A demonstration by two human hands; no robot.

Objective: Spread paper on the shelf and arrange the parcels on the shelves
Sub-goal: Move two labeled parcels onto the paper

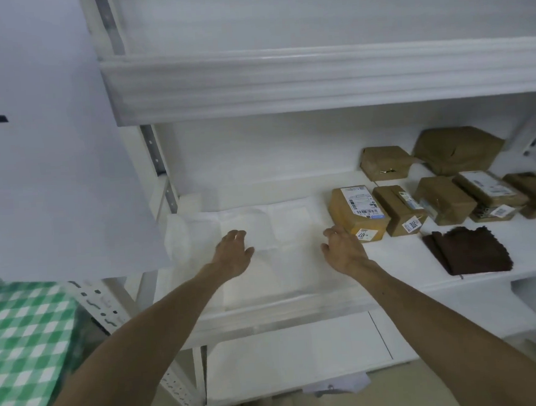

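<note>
Fingers spread flat, both my left hand (235,252) and right hand (343,250) press the creased white paper (262,235) smooth on the shelf (299,305); brown parcels (358,214) wait at three o'clock.

Creased white paper (262,231) flat beside brown parcels (419,205).

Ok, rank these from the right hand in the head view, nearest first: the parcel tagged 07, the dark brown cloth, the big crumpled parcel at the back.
1. Parcel tagged 07, right beside the right hand.
2. Dark brown cloth, further right, front edge.
3. Big crumpled parcel, back right.
</note>
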